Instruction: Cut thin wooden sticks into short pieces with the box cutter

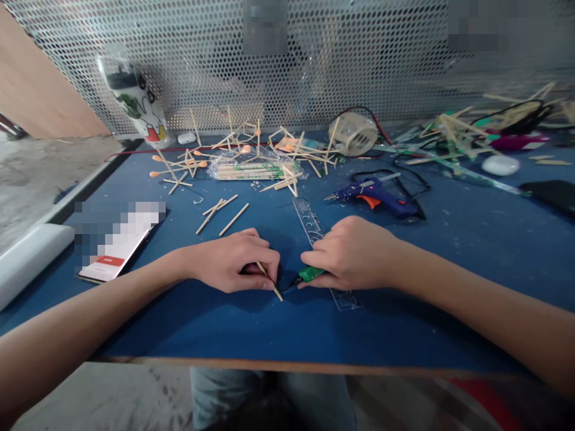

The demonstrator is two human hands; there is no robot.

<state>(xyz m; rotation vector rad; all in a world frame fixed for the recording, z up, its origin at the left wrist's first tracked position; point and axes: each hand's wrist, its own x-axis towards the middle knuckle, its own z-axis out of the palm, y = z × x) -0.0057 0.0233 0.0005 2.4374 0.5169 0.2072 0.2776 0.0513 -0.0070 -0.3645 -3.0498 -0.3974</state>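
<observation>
The left hand (233, 260) is resting on the blue surface (224, 326) near the front edge, its fingers (265, 260) curled tight around a thin pale wooden stick (269, 281), pinning it down so the stick's near end is poking out to the right of the fingertips. The right hand (353, 254) is lying just to the right, fingers closed around a green-handled cutting tool (309, 274) whose dark tip is pointing left and meeting the stick's free end. Under the right hand a clear plastic ruler (312, 226) is running from far to near across the surface.

Just beyond the left hand, a few loose wooden sticks (222, 215) are lying apart from each other. Farther back, a clear plastic packet of sticks (251, 170) is sitting among a tangle of glued stick frames (251, 137). To the far right of the ruler a blue hot glue gun with an orange trigger (375, 196) is lying on its side, its black cord (411, 179) looping behind it. A round pale mesh basket (357, 134) is standing at the back, near the perforated metal screen (314, 66). At the far left a printed plastic bottle (135, 99) is leaning against the screen, and a flat white and red device (117, 251) is lying at the left.
</observation>
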